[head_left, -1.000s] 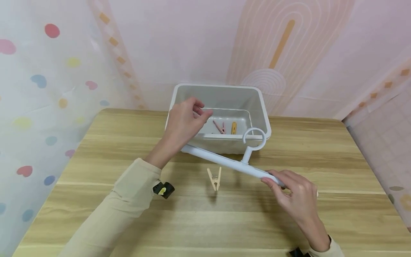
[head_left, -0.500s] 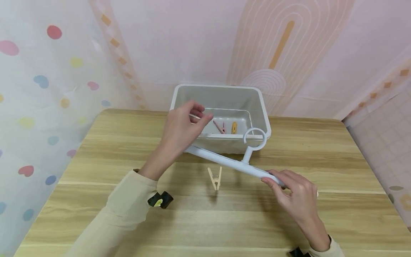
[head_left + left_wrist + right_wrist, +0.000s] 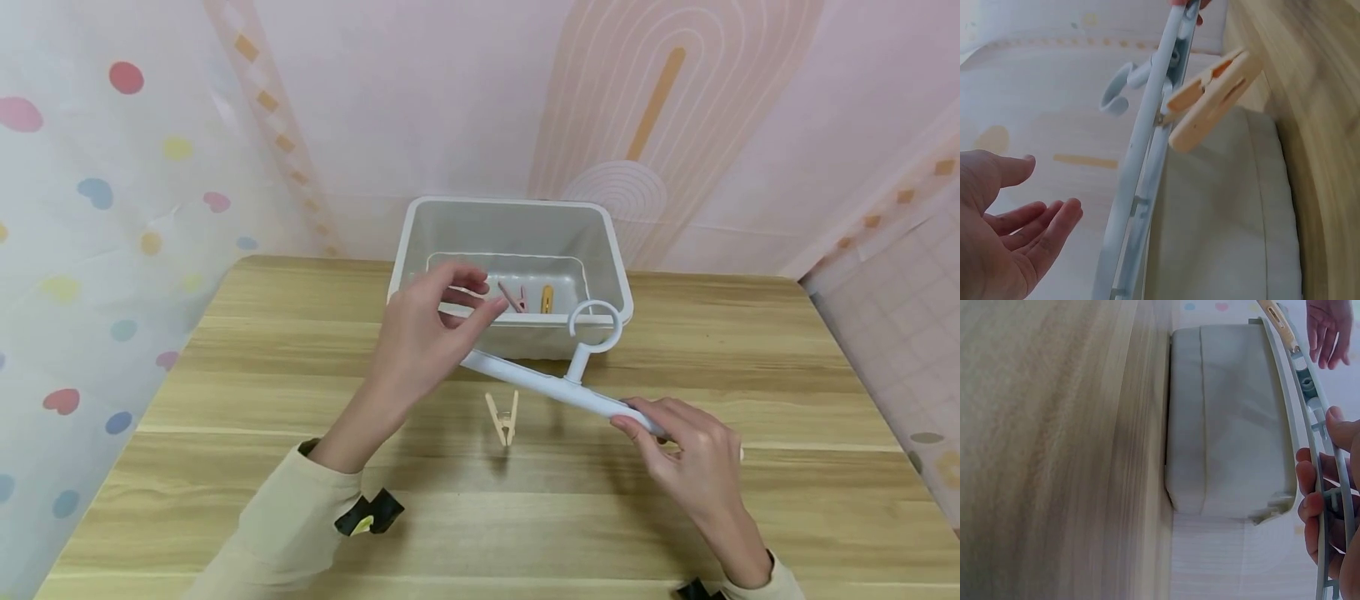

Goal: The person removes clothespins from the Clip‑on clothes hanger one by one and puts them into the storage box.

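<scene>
The right hand (image 3: 686,454) grips one end of a white hanger bar (image 3: 555,385), fingers curled round it, and holds it slanted above the bench (image 3: 675,517) just in front of a white bin (image 3: 618,275); the bar's ring hook (image 3: 596,325) stands up near the bin's front rim. The left hand (image 3: 427,333) hovers at the bar's other end with its fingers loose and spread, holding nothing; in the left wrist view the palm lies open beside the bar, apart from it.

One beige clothes peg (image 3: 502,417) hangs clipped to the underside of the bar, about midway between the two hands; the left wrist view shows it biting onto the bar's edge. In the bin lie a pink peg (image 3: 513,297) and an orange peg (image 3: 547,298), side by side on the floor of the bin.

As a judgement: the work looks like taking pegs off the bar and dropping them into the bin; two pegs appear to be in already, one is left on the bar, and the empty left hand is the nearer to it; whether more pegs sit hidden on the bar I cannot tell.
</scene>
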The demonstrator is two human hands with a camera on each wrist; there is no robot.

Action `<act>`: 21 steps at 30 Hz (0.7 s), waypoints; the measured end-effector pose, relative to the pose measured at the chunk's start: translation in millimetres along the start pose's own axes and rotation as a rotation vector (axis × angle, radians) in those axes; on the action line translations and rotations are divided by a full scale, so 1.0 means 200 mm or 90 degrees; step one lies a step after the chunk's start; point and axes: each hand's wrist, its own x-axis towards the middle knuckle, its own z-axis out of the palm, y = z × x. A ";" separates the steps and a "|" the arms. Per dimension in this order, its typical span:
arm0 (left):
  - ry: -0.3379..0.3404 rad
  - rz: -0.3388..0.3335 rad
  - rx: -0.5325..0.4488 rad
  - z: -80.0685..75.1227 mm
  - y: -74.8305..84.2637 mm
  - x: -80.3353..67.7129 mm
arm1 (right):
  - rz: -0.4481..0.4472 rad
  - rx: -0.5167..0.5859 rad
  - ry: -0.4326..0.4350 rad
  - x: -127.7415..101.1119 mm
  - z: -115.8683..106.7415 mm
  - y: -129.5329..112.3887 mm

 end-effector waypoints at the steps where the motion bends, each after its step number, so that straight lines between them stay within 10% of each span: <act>1: 0.001 0.003 -0.010 0.00 0.00 -0.01 | 0.000 -0.002 0.000 0.00 0.00 0.00; 21: 0.033 -0.096 -0.119 0.01 -0.08 -0.32 | -0.002 0.004 0.012 0.01 -0.02 0.01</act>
